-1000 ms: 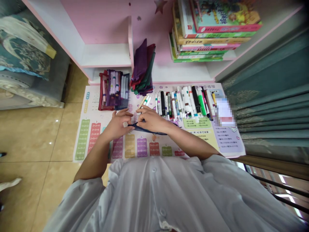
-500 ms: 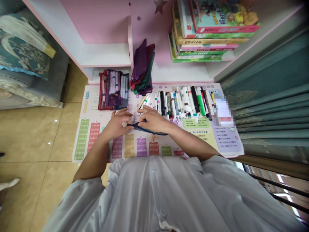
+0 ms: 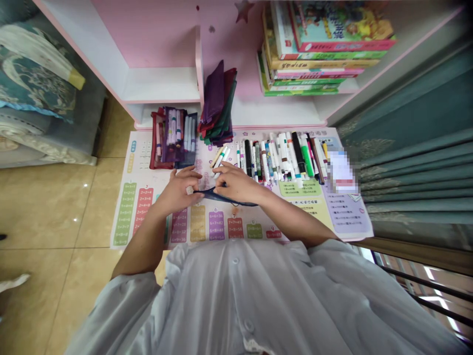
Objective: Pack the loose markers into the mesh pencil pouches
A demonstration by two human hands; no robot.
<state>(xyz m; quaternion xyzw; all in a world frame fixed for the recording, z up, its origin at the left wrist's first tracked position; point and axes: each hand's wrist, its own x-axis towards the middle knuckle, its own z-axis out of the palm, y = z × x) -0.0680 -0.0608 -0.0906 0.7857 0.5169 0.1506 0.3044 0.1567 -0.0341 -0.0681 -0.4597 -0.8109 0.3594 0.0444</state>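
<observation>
White shirt (image 3: 236,296) fills the bottom. Centre frame: left hand (image 3: 179,190) fingers pinch the left end of dark blue pouch (image 3: 221,197); right hand (image 3: 238,183) fingers are curled, gripping its top edge. The pouch is over number chart (image 3: 199,222) on the worktop. Few pens (image 3: 220,157) at right fingertips, cannot tell if held. Behind: marker row (image 3: 284,153), filled pouches (image 3: 172,138), folded pouches (image 3: 218,103), books (image 3: 318,49) upper right.
</observation>
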